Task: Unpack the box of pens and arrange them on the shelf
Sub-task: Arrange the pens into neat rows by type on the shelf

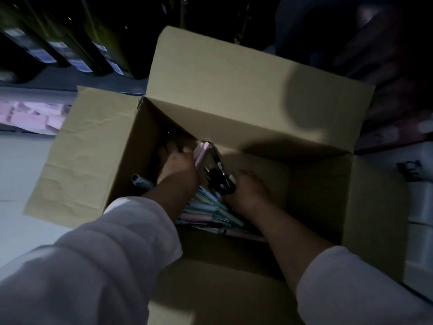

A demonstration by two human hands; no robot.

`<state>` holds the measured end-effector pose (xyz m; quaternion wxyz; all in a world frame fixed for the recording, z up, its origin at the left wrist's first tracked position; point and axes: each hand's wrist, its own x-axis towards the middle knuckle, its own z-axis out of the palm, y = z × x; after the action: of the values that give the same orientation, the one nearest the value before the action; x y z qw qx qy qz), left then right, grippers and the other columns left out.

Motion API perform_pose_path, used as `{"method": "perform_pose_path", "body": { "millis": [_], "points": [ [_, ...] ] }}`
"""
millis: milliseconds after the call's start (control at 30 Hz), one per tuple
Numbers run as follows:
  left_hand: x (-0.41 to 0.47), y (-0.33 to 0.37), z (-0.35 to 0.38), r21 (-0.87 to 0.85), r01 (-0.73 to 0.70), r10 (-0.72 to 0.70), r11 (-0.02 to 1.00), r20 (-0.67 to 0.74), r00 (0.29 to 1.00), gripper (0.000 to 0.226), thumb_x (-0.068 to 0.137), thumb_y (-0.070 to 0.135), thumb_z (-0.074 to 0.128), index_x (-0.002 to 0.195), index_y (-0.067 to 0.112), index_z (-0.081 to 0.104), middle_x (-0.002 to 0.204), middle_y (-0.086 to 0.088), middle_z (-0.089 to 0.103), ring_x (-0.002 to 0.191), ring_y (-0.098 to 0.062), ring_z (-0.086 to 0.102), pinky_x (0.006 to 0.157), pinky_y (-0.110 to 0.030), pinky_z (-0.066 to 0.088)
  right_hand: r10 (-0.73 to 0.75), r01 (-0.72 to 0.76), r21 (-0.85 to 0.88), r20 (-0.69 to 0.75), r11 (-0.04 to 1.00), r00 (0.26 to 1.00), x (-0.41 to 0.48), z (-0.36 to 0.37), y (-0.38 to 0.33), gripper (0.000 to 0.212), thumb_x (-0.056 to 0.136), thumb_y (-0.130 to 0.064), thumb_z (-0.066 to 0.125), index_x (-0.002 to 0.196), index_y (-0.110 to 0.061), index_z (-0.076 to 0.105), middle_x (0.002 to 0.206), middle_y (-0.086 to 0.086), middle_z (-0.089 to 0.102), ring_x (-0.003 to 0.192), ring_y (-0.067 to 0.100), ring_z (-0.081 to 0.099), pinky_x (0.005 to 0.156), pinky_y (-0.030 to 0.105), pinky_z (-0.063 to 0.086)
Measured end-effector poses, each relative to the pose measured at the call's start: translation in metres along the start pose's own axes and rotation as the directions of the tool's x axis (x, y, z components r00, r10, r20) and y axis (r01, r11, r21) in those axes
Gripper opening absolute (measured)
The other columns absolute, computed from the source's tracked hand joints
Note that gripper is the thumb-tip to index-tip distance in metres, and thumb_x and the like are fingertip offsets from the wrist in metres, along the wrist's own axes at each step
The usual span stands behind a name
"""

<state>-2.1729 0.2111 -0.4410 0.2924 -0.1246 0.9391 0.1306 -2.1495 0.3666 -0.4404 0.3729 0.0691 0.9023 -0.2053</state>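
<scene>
Inside the open box (234, 90), pens (210, 207) are gripped by the left hand (180, 167) and the right hand (249, 191), fingers curled round the bunch.

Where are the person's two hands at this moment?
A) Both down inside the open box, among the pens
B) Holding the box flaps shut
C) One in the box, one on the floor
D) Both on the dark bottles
A: the left hand and right hand both reach into the open cardboard box, among the pens.

Loose whitish long sleeves (98, 261), cuffs bunched at mid-forearm.
</scene>
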Motion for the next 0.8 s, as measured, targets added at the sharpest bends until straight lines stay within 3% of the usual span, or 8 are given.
{"method": "perform_pose_path", "body": {
  "millis": [100, 267, 400, 533, 667, 800],
  "points": [
    [0.002, -0.001, 0.001, -0.092, 0.034, -0.032, 0.995, 0.026, 0.999, 0.045, 0.087, 0.015, 0.060, 0.127, 0.014, 0.040, 0.133, -0.020, 0.031, 0.121, -0.042, 0.038, 0.101, -0.045, 0.037, 0.021, -0.031, 0.162, 0.063, 0.986, 0.998, 0.002, 0.003, 0.002, 0.034, 0.076, -0.024, 0.077, 0.106, -0.019, 0.062, 0.112, 0.004, 0.065, 0.104, 0.023, 0.061, 0.088, 0.031, 0.049],
    [0.005, -0.003, -0.002, -0.241, 0.020, 0.003, 0.970, 0.094, 0.996, 0.034, 0.086, 0.008, 0.058, 0.116, 0.004, 0.043, 0.119, -0.022, 0.054, 0.111, -0.039, 0.054, 0.084, -0.036, 0.042, -0.032, -0.008, 0.343, 0.110, 0.939, 0.993, 0.002, -0.007, 0.011, 0.021, 0.082, -0.016, 0.071, 0.091, -0.022, 0.053, 0.087, -0.007, 0.057, 0.088, 0.014, 0.057, 0.073, 0.023, 0.039],
    [0.003, -0.003, -0.012, -0.373, -0.074, 0.135, 0.925, 0.139, 0.981, 0.014, 0.087, 0.012, 0.057, 0.101, 0.009, 0.054, 0.099, -0.016, 0.058, 0.089, -0.031, 0.058, 0.069, -0.026, 0.038, -0.067, 0.006, 0.401, 0.140, 0.916, 0.988, -0.004, -0.021, 0.015, 0.016, 0.090, -0.013, 0.061, 0.097, -0.024, 0.052, 0.090, -0.006, 0.057, 0.091, 0.013, 0.055, 0.076, 0.022, 0.037],
    [-0.011, 0.003, -0.028, -0.512, -0.098, 0.208, 0.853, 0.162, 0.965, 0.028, 0.089, 0.009, 0.055, 0.116, 0.016, 0.052, 0.097, -0.012, 0.058, 0.080, -0.024, 0.057, 0.062, -0.025, 0.043, -0.125, 0.054, 0.417, 0.146, 0.907, 0.981, -0.020, -0.035, 0.012, 0.021, 0.091, -0.011, 0.056, 0.105, -0.026, 0.051, 0.099, -0.001, 0.061, 0.097, 0.014, 0.057, 0.077, 0.024, 0.042],
    [-0.034, 0.010, -0.054, -0.660, -0.119, 0.245, 0.742, 0.102, 0.964, 0.023, 0.091, 0.008, 0.055, 0.109, 0.021, 0.050, 0.082, -0.005, 0.055, 0.073, -0.022, 0.055, 0.063, -0.032, 0.047, -0.161, 0.118, 0.414, 0.071, 0.903, 0.984, -0.043, -0.048, 0.005, 0.022, 0.089, -0.009, 0.054, 0.103, -0.026, 0.052, 0.099, 0.003, 0.063, 0.097, 0.018, 0.059, 0.088, 0.033, 0.048],
    [-0.063, 0.019, -0.088, -0.781, -0.131, 0.245, 0.611, 0.029, 0.969, 0.020, 0.094, 0.006, 0.053, 0.105, 0.023, 0.050, 0.081, -0.006, 0.055, 0.072, -0.018, 0.053, 0.062, -0.026, 0.046, -0.202, 0.190, 0.455, -0.022, 0.870, 0.979, -0.069, -0.073, -0.007, 0.018, 0.093, -0.009, 0.054, 0.103, -0.025, 0.051, 0.090, -0.004, 0.058, 0.084, 0.004, 0.054, 0.074, 0.020, 0.043]
  ]
}}
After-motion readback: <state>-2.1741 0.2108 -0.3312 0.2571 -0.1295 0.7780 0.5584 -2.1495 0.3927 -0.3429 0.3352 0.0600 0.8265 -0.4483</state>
